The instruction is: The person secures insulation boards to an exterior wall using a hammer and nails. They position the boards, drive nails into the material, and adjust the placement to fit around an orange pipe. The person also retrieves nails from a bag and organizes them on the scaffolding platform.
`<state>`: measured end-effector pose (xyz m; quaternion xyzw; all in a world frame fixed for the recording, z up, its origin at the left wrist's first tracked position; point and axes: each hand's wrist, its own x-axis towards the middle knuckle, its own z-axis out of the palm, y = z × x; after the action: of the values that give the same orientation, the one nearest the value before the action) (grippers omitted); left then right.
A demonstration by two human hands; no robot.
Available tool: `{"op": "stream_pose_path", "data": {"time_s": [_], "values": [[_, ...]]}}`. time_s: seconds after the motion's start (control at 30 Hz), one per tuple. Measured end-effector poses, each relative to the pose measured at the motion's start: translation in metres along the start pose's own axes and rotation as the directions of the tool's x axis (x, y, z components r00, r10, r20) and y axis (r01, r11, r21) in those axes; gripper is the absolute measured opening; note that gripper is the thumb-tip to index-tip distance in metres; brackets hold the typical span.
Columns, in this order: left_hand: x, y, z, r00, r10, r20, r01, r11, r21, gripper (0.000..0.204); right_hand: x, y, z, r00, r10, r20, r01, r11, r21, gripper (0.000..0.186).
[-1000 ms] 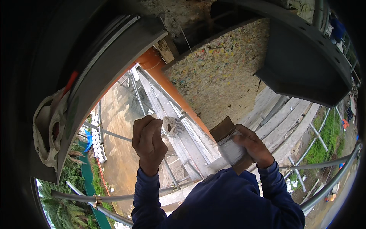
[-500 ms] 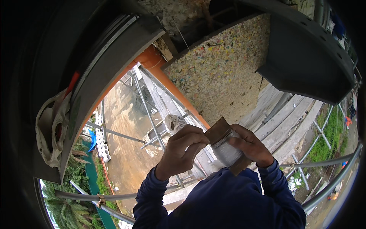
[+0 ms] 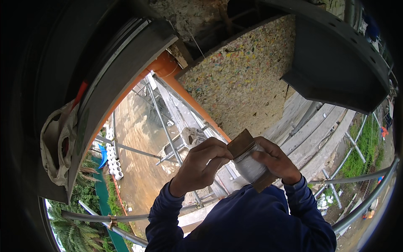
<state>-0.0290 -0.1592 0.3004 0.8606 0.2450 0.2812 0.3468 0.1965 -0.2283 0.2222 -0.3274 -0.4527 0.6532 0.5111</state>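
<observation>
In front of my chest, my right hand [image 3: 276, 159] grips a roll of clear plastic film [image 3: 251, 167] wound around a brown cardboard core [image 3: 241, 143]. The core sticks out beyond the film at both ends, and the roll is tilted. My right thumb lies across the film; the other fingers are mostly hidden behind it. At the roll's upper left edge, my left hand [image 3: 199, 166] has thumb and forefinger pinched together. Those fingertips meet the edge, and what they pinch is too small to make out.
A speckled board [image 3: 247, 71] stands ahead, beside a dark steel plate [image 3: 336, 67] and an orange beam [image 3: 189, 96]. Scaffold planks [image 3: 315, 134] and a rail [image 3: 365, 197] lie right. A cloth bag [image 3: 58, 145] hangs left. Ground shows far below through the opening.
The pinched fingers of my left hand have shifted slightly right and drawn closer together at the roll's edge. My right hand keeps its grip on the roll.
</observation>
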Motion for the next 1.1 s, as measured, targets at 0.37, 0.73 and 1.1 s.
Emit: {"op": "stream_pose_path", "data": {"time_s": [0.37, 0.73, 1.1], "values": [[-0.007, -0.002, 0.015, 0.996, -0.071, -0.056, 0.078, 0.987, 0.137, 0.013, 0.001, 0.01, -0.002, 0.998, 0.037, -0.046, -0.035, 0.998, 0.049, 0.036], [-0.023, -0.036, 0.063, 0.959, -0.219, -0.18, 0.219, 0.976, -0.022, 0.011, 0.0, 0.046, -0.013, 0.991, 0.036, -0.131, -0.032, 0.999, 0.032, 0.052], [-0.016, 0.0, 0.062, 0.892, -0.444, -0.085, 0.395, 0.858, -0.329, 0.021, -0.001, 0.088, -0.031, 0.989, 0.081, -0.121, -0.073, 0.995, 0.066, 0.065]]}}
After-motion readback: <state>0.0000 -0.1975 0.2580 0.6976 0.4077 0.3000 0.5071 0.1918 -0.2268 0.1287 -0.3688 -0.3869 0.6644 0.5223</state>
